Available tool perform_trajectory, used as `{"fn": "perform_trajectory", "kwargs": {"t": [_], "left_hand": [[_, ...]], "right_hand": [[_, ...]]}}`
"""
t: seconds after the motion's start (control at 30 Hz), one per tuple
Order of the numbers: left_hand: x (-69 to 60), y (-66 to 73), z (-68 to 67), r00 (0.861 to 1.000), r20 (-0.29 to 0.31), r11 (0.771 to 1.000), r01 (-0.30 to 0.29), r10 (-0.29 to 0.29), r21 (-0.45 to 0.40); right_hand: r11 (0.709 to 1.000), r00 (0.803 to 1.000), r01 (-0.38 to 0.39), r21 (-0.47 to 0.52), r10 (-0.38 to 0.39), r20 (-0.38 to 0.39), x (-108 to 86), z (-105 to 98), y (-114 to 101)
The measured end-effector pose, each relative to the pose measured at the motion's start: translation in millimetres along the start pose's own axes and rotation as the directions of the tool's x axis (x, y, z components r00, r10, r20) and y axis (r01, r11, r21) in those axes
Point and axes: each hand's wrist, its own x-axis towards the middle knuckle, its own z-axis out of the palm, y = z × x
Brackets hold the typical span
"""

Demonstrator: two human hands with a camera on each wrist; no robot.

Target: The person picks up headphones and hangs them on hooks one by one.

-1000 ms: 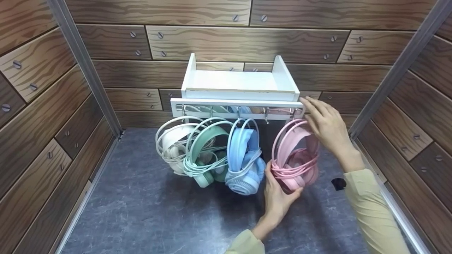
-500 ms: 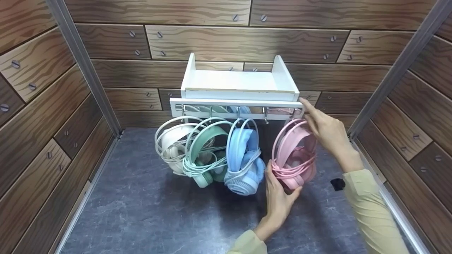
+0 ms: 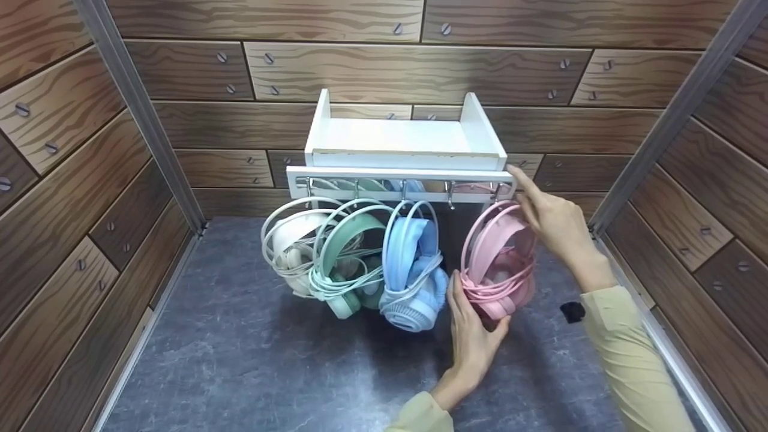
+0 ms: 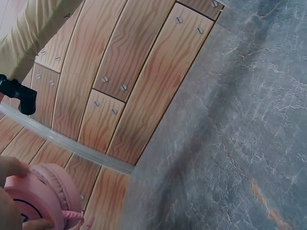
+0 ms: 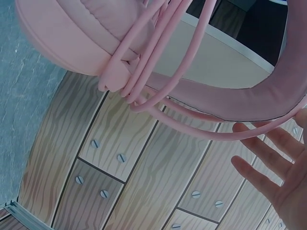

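Observation:
Pink headphones, with their cable wound round them, hang at the right end of a white hook rail. My left hand holds their lower ear cup from below; in the left wrist view fingers and thumb lie on that pink ear cup. My right hand is beside the headband, its fingers reaching to the rail's right end. Seen from the right wrist, its spread fingers lie by the pink band. Whether the band is fully on the hook is hard to tell.
Blue headphones, green headphones and white headphones hang to the left. A bare hook sits between blue and pink. A white shelf stands behind the rail. Wood-patterned walls enclose the dark floor.
The right hand's fingers have drawn closer together beside the rail end, and the pink headphones have shifted very slightly. The left hand keeps its hold on the ear cup.

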Motion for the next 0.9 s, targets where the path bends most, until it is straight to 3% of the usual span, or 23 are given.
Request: {"fn": "perform_trajectory", "kwargs": {"t": [0.33,0.57,0.77,0.9], "left_hand": [[-1.0,4.4,-6.6,1.0,0.01,1.0,-0.007,0.007,-0.007],[1.3,16.9,-15.0,0.995,0.048,0.992,0.085,-0.089,0.09],[6.8,16.3,-19.4,0.987,0.087,0.991,0.132,-0.132,0.009],[4.8,15.0,-21.2,0.989,0.091,0.992,0.122,-0.118,-0.034]], "right_hand": [[1.0,1.0,0.003,0.004,-0.003,-0.01,0.5,1.2,1.3],[1.0,1.0,0.009,0.013,-0.009,-0.02,0.9,2.2,1.5],[0.999,1.0,-0.008,0.031,0.009,-0.016,1.0,1.9,-0.1],[0.999,1.0,-0.02,0.034,0.02,-0.014,-0.8,4.6,-0.3]]}}
